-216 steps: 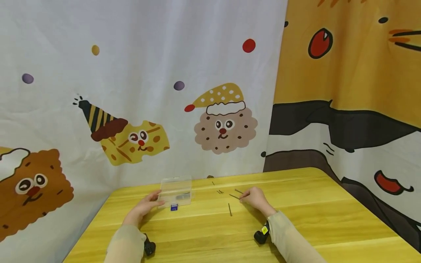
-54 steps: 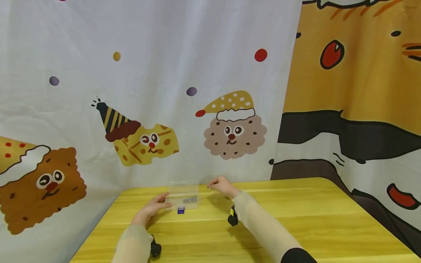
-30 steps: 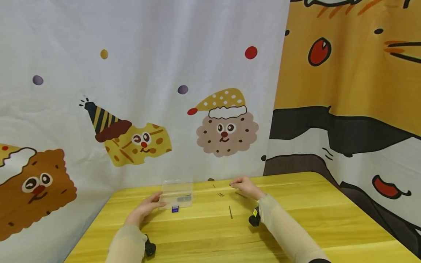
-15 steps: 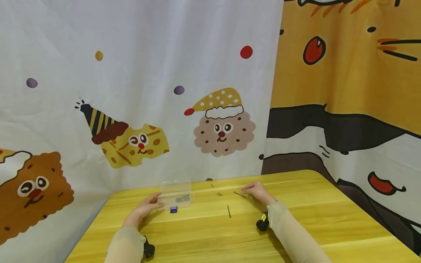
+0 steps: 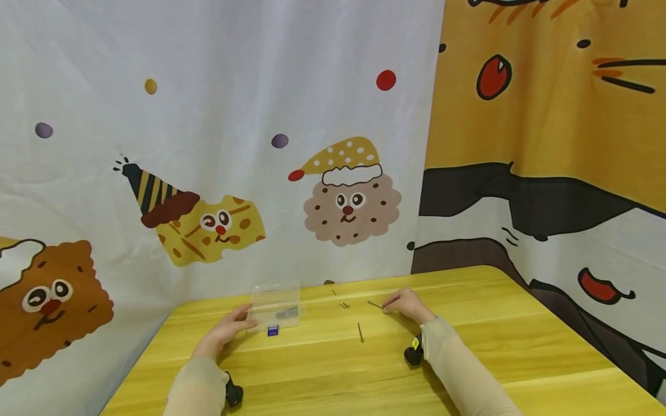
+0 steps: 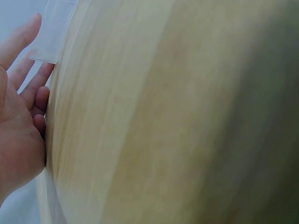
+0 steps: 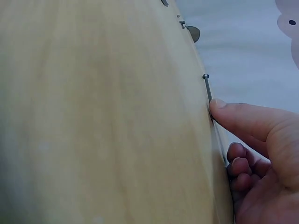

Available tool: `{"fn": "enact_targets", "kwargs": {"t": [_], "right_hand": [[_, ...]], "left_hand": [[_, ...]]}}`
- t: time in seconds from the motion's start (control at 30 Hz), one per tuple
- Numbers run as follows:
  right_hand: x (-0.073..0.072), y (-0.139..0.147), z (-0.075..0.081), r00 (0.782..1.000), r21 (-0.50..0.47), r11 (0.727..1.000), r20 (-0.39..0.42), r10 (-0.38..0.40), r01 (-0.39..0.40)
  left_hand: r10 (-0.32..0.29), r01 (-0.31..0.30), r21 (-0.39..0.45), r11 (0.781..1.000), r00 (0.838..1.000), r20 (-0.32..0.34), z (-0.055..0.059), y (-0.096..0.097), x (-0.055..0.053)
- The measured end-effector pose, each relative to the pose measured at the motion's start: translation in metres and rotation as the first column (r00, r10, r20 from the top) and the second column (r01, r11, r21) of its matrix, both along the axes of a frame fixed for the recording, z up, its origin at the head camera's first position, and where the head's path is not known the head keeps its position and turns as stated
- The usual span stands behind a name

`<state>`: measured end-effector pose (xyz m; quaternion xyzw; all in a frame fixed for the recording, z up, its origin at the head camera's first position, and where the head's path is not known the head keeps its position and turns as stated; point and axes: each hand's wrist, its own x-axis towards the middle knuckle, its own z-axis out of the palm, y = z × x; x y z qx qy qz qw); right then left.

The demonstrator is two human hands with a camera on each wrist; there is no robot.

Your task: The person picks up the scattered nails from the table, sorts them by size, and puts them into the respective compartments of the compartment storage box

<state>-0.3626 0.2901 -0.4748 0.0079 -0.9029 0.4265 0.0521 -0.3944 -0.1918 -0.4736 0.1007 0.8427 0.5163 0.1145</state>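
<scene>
Pinched at its near end by the right hand [image 5: 408, 305]: a long screw [image 5: 375, 304], low at the table [image 5: 312, 370], slanting leftward and away. Well apart to the left: a clear box [image 5: 274, 304], held by the left hand [image 5: 225, 329] between thumb and fingers.

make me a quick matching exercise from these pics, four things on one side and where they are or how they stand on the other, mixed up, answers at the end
Column one
1. left hand
2. right hand
3. clear box
4. small blue piece

Column two
A. thumb against a long metal fastener
B. at the middle of the box's front edge
C. at the box's left end
D. standing open

Pairs: 1-C, 2-A, 3-D, 4-B
</scene>
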Motion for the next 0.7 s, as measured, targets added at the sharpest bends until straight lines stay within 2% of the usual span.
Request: {"fn": "enact_targets", "kwargs": {"t": [0.7], "right_hand": [[-0.0026,0.0013,-0.0048,1.0,0.012,1.0,-0.011,0.027,-0.027]], "left_hand": [[-0.016,0.016,0.0,1.0,1.0,0.003,0.004,-0.0005,0.001]]}}
